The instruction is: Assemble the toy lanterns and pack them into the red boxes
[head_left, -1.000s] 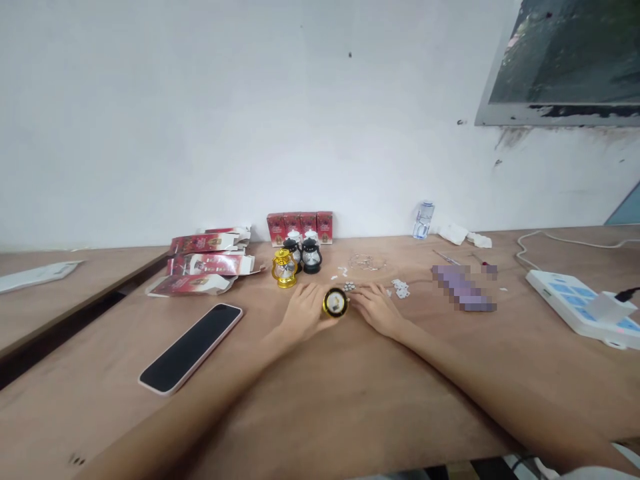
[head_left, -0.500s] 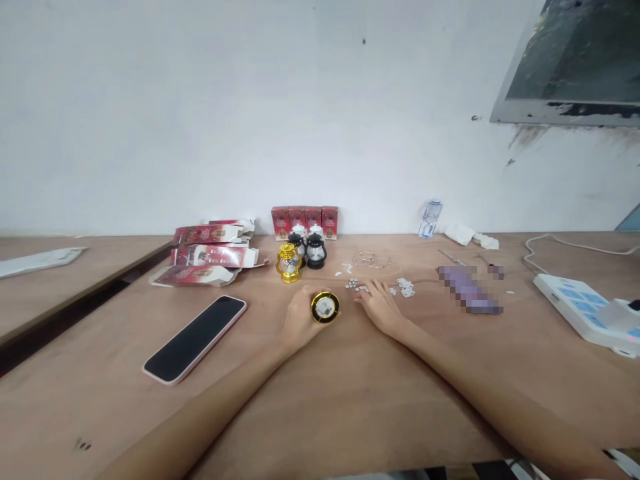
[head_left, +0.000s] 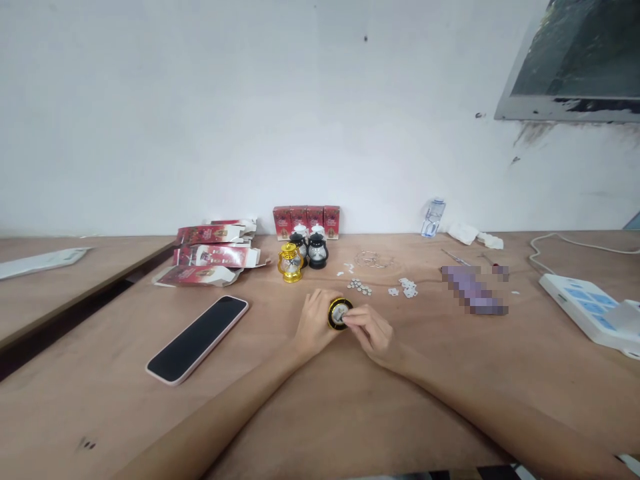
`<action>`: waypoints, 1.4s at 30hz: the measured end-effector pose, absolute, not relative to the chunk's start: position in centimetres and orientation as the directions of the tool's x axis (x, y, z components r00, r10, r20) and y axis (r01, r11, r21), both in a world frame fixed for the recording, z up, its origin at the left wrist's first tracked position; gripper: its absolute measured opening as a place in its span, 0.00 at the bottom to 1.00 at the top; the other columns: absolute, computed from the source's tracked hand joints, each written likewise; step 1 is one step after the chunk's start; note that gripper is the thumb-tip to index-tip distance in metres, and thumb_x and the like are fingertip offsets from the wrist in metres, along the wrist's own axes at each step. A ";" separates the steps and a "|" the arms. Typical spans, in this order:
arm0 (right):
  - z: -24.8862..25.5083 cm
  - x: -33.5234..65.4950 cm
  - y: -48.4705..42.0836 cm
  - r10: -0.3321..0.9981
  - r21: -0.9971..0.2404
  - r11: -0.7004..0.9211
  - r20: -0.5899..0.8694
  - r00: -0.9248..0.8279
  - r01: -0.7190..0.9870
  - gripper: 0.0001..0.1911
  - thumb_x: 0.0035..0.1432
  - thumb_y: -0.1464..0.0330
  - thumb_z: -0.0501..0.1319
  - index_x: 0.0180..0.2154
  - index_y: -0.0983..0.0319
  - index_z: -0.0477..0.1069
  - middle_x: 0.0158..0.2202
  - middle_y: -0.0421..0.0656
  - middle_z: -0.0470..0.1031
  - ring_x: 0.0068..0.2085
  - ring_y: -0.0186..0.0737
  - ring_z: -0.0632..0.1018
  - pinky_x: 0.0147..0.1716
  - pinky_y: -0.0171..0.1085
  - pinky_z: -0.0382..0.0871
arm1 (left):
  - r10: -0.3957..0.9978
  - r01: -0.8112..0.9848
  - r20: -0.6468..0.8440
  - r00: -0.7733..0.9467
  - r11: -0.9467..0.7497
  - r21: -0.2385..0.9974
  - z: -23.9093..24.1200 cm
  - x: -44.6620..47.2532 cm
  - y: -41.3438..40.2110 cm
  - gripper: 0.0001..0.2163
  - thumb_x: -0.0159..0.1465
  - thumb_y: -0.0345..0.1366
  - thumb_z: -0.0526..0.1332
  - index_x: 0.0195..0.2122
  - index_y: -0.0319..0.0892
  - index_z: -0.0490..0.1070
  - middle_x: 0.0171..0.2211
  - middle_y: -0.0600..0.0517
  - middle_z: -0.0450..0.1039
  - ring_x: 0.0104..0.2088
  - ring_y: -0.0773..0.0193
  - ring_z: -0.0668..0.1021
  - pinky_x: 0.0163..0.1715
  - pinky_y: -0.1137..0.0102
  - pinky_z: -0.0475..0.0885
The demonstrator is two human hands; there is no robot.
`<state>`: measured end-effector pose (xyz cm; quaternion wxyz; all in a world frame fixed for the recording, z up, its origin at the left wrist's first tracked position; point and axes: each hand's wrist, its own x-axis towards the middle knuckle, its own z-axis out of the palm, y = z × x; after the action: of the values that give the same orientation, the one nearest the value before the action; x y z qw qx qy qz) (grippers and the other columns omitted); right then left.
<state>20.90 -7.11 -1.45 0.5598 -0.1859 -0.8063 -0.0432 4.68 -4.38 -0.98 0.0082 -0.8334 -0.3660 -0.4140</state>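
My left hand (head_left: 316,321) is wrapped round a small gold lantern (head_left: 334,325), tipped so its round base with a black ring and pale centre faces me. The fingers of my right hand (head_left: 375,337) are pinched together at that base, touching its centre; whatever they hold is too small to make out. Just beyond my hands lies a group of silver button cells (head_left: 360,287). Several small white pieces (head_left: 409,288) are heaped to the right of them. Behind my left hand stand another gold lantern (head_left: 291,264) and two black lanterns (head_left: 317,252), with white lanterns (head_left: 300,229) further back.
Upright red boxes (head_left: 299,219) line the wall, and flattened red boxes (head_left: 210,256) are piled at left. A phone (head_left: 198,340) lies near my left forearm. Thin wire loops (head_left: 374,260), a screwdriver (head_left: 454,257), a blurred purple item (head_left: 470,288) and a power strip (head_left: 575,310) are rightward.
My right hand has left the button cells and come back to the lantern's base, its fingers now pinched. My left hand with the lantern has shifted slightly right.
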 end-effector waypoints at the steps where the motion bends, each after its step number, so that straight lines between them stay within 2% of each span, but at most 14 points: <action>1: -1.4 20.9 -7.1 0.253 -0.143 0.927 0.921 -0.296 0.347 0.13 0.60 0.79 0.53 0.44 0.60 0.66 0.34 0.46 0.75 0.37 0.37 0.77 0.34 0.36 0.73 | 0.604 0.635 0.698 0.384 -0.722 0.275 -1.0 4.8 -4.5 0.10 0.59 0.35 0.59 0.42 0.43 0.63 0.39 0.47 0.73 0.40 0.56 0.73 0.38 0.63 0.67; 6: -1.6 20.8 -6.9 0.338 -0.241 0.894 0.916 -0.215 0.378 0.16 0.58 0.79 0.58 0.47 0.60 0.66 0.34 0.44 0.76 0.35 0.36 0.76 0.34 0.36 0.73 | 0.585 0.645 0.731 0.353 -0.718 0.263 -1.5 5.1 -4.7 0.10 0.60 0.34 0.59 0.42 0.42 0.62 0.39 0.47 0.72 0.40 0.55 0.72 0.38 0.62 0.66; 10: -1.4 20.5 -7.2 0.312 -0.214 0.906 0.920 -0.236 0.365 0.13 0.57 0.79 0.58 0.43 0.60 0.68 0.34 0.44 0.76 0.36 0.37 0.75 0.36 0.37 0.72 | 0.534 0.582 0.782 0.320 -0.762 0.283 -2.2 5.1 -4.4 0.13 0.59 0.34 0.58 0.45 0.41 0.60 0.41 0.46 0.69 0.41 0.55 0.71 0.39 0.61 0.68; 13: -1.1 20.5 -7.4 0.308 -0.205 0.892 0.928 -0.209 0.403 0.09 0.57 0.78 0.58 0.38 0.61 0.70 0.34 0.44 0.74 0.36 0.37 0.74 0.36 0.38 0.72 | 0.508 0.565 0.792 0.337 -0.782 0.261 -2.5 5.2 -4.2 0.20 0.59 0.33 0.58 0.51 0.41 0.55 0.43 0.45 0.66 0.42 0.54 0.70 0.41 0.60 0.68; 19: -1.2 20.7 -7.4 0.440 -0.337 0.807 0.891 -0.114 0.486 0.05 0.58 0.75 0.59 0.32 0.61 0.71 0.35 0.43 0.68 0.37 0.34 0.74 0.37 0.34 0.71 | 0.521 0.527 0.742 0.421 -0.807 0.268 -2.2 5.4 -4.6 0.34 0.55 0.27 0.57 0.62 0.40 0.43 0.46 0.42 0.61 0.46 0.53 0.67 0.44 0.57 0.68; 21: -1.3 20.8 -7.3 0.458 -0.361 0.803 0.883 -0.104 0.474 0.05 0.58 0.74 0.59 0.31 0.61 0.70 0.35 0.42 0.67 0.37 0.33 0.74 0.37 0.34 0.71 | 0.533 0.527 0.727 0.433 -0.804 0.275 -1.9 5.4 -4.9 0.33 0.55 0.26 0.57 0.61 0.42 0.46 0.47 0.42 0.60 0.47 0.53 0.66 0.45 0.57 0.68; 26: -1.4 20.9 -7.0 0.467 -0.376 0.819 0.875 -0.125 0.433 0.05 0.58 0.74 0.59 0.31 0.60 0.71 0.37 0.43 0.67 0.38 0.34 0.74 0.37 0.35 0.71 | 0.522 0.540 0.744 0.416 -0.801 0.259 -1.4 5.3 -5.1 0.21 0.58 0.29 0.59 0.53 0.43 0.57 0.43 0.45 0.61 0.45 0.55 0.68 0.43 0.61 0.70; 30: -1.5 21.0 -7.1 0.457 -0.355 0.838 0.872 -0.177 0.415 0.06 0.58 0.74 0.58 0.34 0.59 0.72 0.40 0.44 0.67 0.40 0.37 0.73 0.40 0.39 0.71 | 0.524 0.557 0.753 0.398 -0.791 0.255 -1.3 5.2 -4.9 0.18 0.58 0.31 0.60 0.49 0.42 0.59 0.41 0.46 0.63 0.43 0.56 0.68 0.41 0.62 0.70; 33: -1.6 21.2 -7.3 0.468 -0.368 0.822 0.871 -0.148 0.436 0.09 0.59 0.74 0.57 0.40 0.58 0.71 0.45 0.46 0.65 0.42 0.37 0.73 0.44 0.41 0.70 | 0.524 0.562 0.762 0.381 -0.785 0.259 -1.3 5.1 -4.7 0.17 0.58 0.33 0.61 0.48 0.42 0.60 0.42 0.46 0.65 0.44 0.56 0.69 0.42 0.62 0.70; 37: -1.7 22.1 -6.1 0.482 -0.396 0.749 0.876 -0.026 0.531 0.09 0.60 0.73 0.55 0.42 0.59 0.68 0.46 0.47 0.65 0.48 0.42 0.71 0.49 0.44 0.66 | 0.549 0.552 0.743 0.383 -0.781 0.292 -1.3 4.7 -4.5 0.20 0.56 0.30 0.62 0.49 0.42 0.59 0.46 0.45 0.67 0.46 0.55 0.70 0.45 0.61 0.69; 39: -1.8 23.1 -4.9 0.506 -0.391 0.686 0.862 -0.017 0.614 0.08 0.60 0.73 0.53 0.40 0.60 0.68 0.43 0.47 0.67 0.48 0.43 0.70 0.49 0.45 0.65 | 0.571 0.559 0.723 0.388 -0.770 0.309 -1.3 4.5 -4.4 0.21 0.55 0.29 0.62 0.49 0.42 0.58 0.46 0.45 0.68 0.47 0.55 0.70 0.46 0.61 0.68; 42: -2.1 24.9 -2.8 0.615 -0.360 0.532 0.786 -0.058 0.766 0.11 0.58 0.75 0.51 0.38 0.61 0.70 0.42 0.48 0.68 0.46 0.45 0.70 0.47 0.46 0.64 | 0.595 0.573 0.704 0.389 -0.754 0.321 -1.2 4.3 -4.4 0.22 0.54 0.28 0.62 0.49 0.43 0.59 0.46 0.46 0.69 0.47 0.54 0.71 0.46 0.61 0.68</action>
<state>24.87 -2.85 -2.13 0.4928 -0.4775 -0.7234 -0.0765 4.29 -4.39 -1.24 -0.0126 -0.8332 -0.3503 -0.4276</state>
